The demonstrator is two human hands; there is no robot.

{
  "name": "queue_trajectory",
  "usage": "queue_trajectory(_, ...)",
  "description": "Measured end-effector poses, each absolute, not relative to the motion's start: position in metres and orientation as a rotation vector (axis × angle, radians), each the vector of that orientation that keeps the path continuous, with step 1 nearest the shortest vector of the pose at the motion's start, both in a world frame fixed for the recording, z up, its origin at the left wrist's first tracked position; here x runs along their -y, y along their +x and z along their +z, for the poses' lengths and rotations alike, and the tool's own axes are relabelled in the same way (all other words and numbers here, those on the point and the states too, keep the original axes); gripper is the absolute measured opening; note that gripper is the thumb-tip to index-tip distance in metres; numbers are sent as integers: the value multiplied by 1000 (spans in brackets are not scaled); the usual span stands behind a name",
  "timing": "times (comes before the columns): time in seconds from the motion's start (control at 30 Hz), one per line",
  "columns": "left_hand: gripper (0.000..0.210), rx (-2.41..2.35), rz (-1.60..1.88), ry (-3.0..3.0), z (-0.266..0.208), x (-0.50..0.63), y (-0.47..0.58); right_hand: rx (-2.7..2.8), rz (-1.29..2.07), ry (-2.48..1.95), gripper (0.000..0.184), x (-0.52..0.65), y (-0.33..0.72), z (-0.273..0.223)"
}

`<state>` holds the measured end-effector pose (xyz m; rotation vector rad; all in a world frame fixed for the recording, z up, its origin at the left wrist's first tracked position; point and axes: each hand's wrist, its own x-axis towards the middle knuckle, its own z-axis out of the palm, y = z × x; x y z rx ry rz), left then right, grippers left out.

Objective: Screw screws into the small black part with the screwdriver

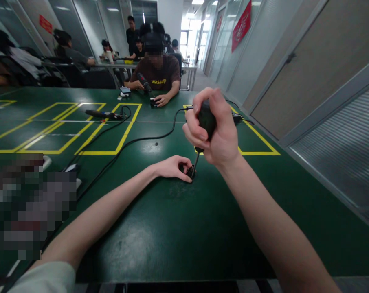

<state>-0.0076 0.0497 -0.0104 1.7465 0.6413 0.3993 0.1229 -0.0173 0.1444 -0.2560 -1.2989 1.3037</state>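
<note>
My right hand (216, 126) is wrapped round the dark handle of a screwdriver (196, 160), raised above the green table. The metal shaft slants down and its tip meets a small black part (190, 172). My left hand (174, 167) pinches that part against the tabletop between thumb and fingers. The part's exact kind is too small to make out, and my fingers cover some of it. Where precisely the tip sits on the part I cannot tell.
The green table (160, 228) bears yellow tape outlines (123, 138). A black cable (135, 140) runs across it on the left. A dark, long tool (103, 115) lies further back. Across the table a co-worker (155, 73) holds a power screwdriver (144, 82). Blurred-out items lie at left.
</note>
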Motion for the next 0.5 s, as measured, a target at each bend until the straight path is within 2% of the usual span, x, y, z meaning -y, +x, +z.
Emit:
queue_trajectory(0.1, 40, -635, 398, 1753, -10, -50, -7, 1328, 1317, -240, 42, 16, 125, 143)
queue_trajectory(0.27, 40, -654, 404, 1766, -10, -50, -6, 1346, 1206, -253, 51, 9, 127, 143)
queue_trajectory(0.5, 43, -655, 397, 1768, -11, -49, -7, 1408, 1369, -244, 42, 16, 132, 147)
